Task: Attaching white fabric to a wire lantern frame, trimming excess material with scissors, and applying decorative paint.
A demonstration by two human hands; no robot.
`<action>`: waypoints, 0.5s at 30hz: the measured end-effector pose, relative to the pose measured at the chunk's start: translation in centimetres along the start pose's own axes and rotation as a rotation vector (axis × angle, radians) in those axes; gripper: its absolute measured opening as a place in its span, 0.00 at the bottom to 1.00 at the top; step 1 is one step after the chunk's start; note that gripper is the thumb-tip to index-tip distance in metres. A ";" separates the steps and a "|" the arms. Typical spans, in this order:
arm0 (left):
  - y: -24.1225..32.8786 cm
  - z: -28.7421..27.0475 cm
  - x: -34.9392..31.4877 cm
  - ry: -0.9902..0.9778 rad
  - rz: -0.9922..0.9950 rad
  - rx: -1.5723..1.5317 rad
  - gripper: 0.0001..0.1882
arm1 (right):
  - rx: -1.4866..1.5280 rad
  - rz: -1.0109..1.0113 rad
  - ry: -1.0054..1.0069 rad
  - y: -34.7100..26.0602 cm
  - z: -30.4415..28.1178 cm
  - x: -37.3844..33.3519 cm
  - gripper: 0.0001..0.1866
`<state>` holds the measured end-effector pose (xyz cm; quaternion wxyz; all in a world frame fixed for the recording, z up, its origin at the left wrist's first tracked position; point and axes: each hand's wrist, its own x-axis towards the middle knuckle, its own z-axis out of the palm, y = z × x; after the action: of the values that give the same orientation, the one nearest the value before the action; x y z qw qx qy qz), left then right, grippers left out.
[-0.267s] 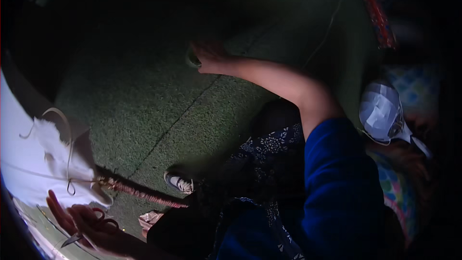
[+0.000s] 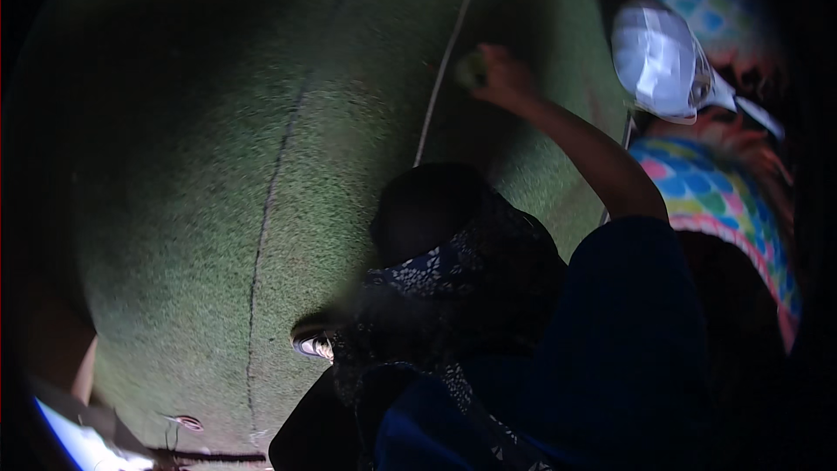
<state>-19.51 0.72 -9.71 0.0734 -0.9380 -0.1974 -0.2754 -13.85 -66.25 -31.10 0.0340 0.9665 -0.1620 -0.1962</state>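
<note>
Though blurred, a greenish object (image 2: pixel 471 71) is clasped by the right hand (image 2: pixel 508 83), left of a white form (image 2: pixel 656 61). Probably light — best edge-held.

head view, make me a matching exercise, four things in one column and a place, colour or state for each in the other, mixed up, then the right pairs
Things:
1. right hand
2. floor
3. shoe
4. scale pattern

Descriptions:
A. pale-laced, low in the picture, left of centre
B. many-coloured, at the right
C. mostly green
D. holds a blurred round thing

Right pairs: 1-D, 2-C, 3-A, 4-B
</note>
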 end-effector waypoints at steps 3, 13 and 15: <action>-7.4 1.1 -0.3 0.221 0.565 0.322 0.21 | 0.072 0.479 -0.031 11.7 4.7 -5.5 0.48; -17.1 1.5 4.1 -0.165 0.491 -0.124 0.25 | 0.356 1.392 -0.332 28.0 29.3 -25.6 0.73; -16.4 -2.0 5.7 0.018 0.820 0.295 0.24 | 0.534 1.377 -0.364 27.2 35.1 -27.3 0.74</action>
<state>-22.87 17.07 -4.48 0.3118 -0.9158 0.1549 -0.2003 -59.51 -83.12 -49.83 -0.1136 0.5748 -0.7737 -0.2412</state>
